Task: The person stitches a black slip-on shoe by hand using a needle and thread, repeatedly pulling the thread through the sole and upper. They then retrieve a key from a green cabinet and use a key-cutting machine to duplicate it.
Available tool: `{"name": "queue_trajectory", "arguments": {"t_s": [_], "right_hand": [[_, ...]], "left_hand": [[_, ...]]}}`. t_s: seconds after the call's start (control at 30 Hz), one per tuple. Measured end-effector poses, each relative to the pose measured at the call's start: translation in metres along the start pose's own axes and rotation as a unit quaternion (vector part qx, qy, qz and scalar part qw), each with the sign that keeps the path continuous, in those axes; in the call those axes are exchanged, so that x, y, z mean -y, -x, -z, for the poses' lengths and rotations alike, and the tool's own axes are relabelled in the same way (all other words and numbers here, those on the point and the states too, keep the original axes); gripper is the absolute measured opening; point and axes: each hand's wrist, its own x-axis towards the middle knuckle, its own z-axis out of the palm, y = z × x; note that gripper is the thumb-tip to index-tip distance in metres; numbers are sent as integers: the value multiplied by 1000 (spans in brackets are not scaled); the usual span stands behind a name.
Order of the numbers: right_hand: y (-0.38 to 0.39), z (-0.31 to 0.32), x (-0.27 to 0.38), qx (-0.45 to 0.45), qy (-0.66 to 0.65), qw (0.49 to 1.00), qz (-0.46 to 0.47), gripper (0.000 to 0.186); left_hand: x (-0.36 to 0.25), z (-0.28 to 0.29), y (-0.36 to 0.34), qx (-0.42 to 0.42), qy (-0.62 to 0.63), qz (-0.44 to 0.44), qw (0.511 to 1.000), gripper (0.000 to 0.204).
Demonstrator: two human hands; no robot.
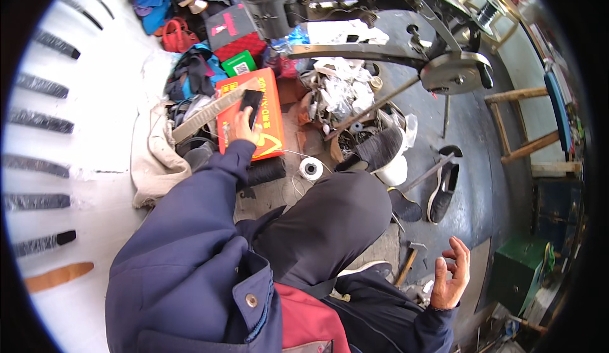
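Observation:
My left hand grips a black phone over an orange printed shoebox. A beige strip slants beside it. A white thread spool lies just below the box, loose thread around it. My right hand is raised at the lower right, empty, fingers curled loosely apart. Left of it lies a hammer.
A black metal machine with a wheel overhangs the upper middle. Crumpled white scraps, bags and cloth pile behind the box. Black shoes, a wooden stool and a green metal box are at right.

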Motion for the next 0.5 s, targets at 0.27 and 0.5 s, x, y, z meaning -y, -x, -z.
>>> {"name": "queue_trajectory", "arguments": {"t_s": [0.27, 0.5], "right_hand": [[-13, -22, -54, 215, 25, 976, 23, 44], [27, -3, -72, 233, 9, 972, -5, 48]], "left_hand": [[22, 89, 160, 29, -25, -21, 999, 63], [72, 176, 205, -26, -67, -19, 997, 63]]}}
